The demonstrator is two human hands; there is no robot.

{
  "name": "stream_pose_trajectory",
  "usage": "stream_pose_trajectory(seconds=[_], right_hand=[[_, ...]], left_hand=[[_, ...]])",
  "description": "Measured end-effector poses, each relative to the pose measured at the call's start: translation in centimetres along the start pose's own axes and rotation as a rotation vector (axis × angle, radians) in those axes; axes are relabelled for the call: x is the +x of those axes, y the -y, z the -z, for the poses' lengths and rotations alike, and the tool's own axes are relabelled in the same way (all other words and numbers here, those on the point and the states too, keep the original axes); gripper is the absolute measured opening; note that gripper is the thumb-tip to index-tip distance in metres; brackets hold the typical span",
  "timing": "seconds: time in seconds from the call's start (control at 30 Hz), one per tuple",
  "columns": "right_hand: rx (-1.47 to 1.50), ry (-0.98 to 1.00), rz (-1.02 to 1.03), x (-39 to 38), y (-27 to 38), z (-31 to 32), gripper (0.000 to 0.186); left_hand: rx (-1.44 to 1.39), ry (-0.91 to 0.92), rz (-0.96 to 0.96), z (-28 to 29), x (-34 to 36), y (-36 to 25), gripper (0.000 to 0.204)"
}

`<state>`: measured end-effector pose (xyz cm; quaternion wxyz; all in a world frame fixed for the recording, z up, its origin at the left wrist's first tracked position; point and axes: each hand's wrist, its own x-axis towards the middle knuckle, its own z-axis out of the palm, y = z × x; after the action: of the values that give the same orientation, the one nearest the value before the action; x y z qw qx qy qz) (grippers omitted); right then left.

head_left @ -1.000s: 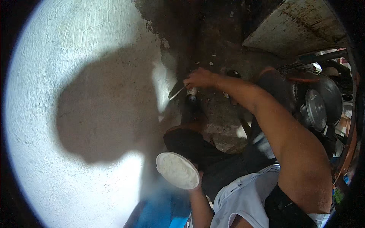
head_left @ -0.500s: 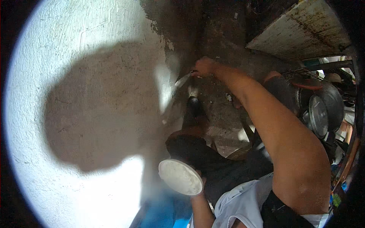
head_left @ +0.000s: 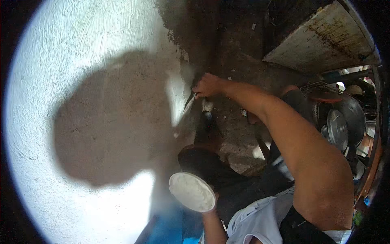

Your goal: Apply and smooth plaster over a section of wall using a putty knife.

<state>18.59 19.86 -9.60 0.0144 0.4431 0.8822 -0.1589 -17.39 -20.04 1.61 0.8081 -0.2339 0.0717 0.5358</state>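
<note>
Right hand (head_left: pixel 206 86): fingers closed around one thin tool (head_left: pixel 189 103), angled down just beside one white wall (head_left: pixel 36 134); couldn't tell if the tip touched. Left hand (head_left: pixel 211 213): held one round white tub (head_left: pixel 171 186) from below, near the lap, fingers mostly hidden. One batch of white paste (head_left: pixel 192 191) sat in the tub. One board (head_left: pixel 321 38) stood upper right; one large shadow (head_left: pixel 113 122) covered the wall.

Over there the wall (head_left: pixel 93 122) is on the person's (head_left: pixel 254 217) left, pans (head_left: pixel 350 120) on the right, the tub (head_left: pixel 170 184) between.
</note>
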Motion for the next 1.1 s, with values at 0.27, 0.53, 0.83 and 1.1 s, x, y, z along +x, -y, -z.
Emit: stream_pose_trajectory(seconds=[0.27,0.53,0.83,1.1], right_hand=[[0.169,0.161,-0.38,-6.9,-3.1,-0.7,0.052],[0.256,-0.047,0.067,-4.4,4.5,-1.0,0.049],[0.314,0.051,-0.157,-0.6,-1.1,-2.7,0.063],[0.397,-0.074,-0.291,-5.0,-0.7,-4.7,0.061]], left_hand=[[0.953,-0.27,-0.208,2.9,-1.8,-2.1,0.065],[0.551,0.006,-0.087,5.3,-2.0,-2.5,0.073],[1.897,-0.389,-0.263,5.2,-4.6,-3.3,0.082],[0.891,-0.042,-0.093,4.3,-2.8,-2.5,0.068]])
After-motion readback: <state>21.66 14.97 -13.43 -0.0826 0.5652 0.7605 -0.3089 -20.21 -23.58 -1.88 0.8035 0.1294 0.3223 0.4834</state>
